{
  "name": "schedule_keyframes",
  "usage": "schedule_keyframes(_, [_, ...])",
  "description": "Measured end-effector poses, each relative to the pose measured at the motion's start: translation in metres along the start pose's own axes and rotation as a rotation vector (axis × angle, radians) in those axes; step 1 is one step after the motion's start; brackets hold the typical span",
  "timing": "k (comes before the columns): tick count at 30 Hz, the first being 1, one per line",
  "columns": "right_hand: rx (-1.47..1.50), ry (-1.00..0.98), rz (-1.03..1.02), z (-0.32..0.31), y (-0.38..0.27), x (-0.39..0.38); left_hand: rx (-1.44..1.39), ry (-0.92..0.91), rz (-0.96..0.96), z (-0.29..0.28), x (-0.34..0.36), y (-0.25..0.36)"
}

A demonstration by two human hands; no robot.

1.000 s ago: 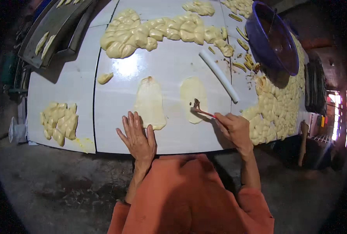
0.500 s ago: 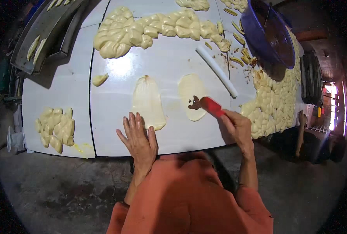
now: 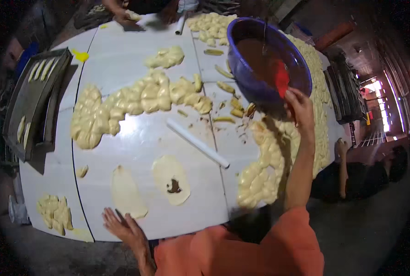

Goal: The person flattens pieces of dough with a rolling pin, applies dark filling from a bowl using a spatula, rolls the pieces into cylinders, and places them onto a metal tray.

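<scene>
My right hand (image 3: 299, 106) grips a red spatula (image 3: 282, 79), its blade inside the rim of a large blue-purple basin (image 3: 238, 69) of brown filling (image 3: 255, 54). Flat at the table's near edge, my left hand (image 3: 124, 228) has its fingers spread and holds nothing. Its fingertips lie beside the lower end of a rolled-out dough sheet (image 3: 127, 193). To the right of that is a second flat dough sheet (image 3: 163, 171) with a dark brown dab of filling (image 3: 173, 186) on its lower half. A white tube-like rolling pin (image 3: 198, 143) lies slantwise beyond them.
Dough pieces (image 3: 143, 99) run across the table's middle, with more (image 3: 260, 179) near my right arm. Banana pieces (image 3: 225, 87) lie by the basin. A metal tray (image 3: 37, 99) with shaped dough stands at left. Another person's hand (image 3: 122, 16) works at the far edge.
My right hand has carried the red spatula from the right dough sheet up to the basin. The view has shifted toward the basin; my left hand stays at the near edge, by the left sheet.
</scene>
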State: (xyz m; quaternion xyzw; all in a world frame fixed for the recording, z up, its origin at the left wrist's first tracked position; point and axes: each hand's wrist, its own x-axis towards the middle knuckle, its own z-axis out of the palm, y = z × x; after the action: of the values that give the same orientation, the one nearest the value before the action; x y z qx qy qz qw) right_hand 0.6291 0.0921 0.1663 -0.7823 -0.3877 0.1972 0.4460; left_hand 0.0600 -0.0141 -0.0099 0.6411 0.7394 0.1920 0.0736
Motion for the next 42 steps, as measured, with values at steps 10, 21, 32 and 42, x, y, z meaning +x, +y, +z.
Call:
schedule_keyframes(10, [-0.85, -0.421, -0.387, 0.001, 0.062, 0.153, 0.179, 0.033, -0.06, 0.001, -0.002, 0.006])
schedule_keyframes(21, [-0.268, -0.733, 0.182, -0.049, 0.052, 0.162, -0.062, 0.097, -0.09, 0.006, -0.002, 0.0])
schedule_keyframes(32, [-0.097, -0.658, 0.189, -0.071, 0.034, 0.128, -0.109, 0.085, -0.093, 0.006, -0.001, 0.009])
schedule_keyframes(42, [-0.071, -0.873, -0.007, 0.036, -0.03, -0.023, -0.091, 0.015, 0.003, 0.009, 0.009, 0.005])
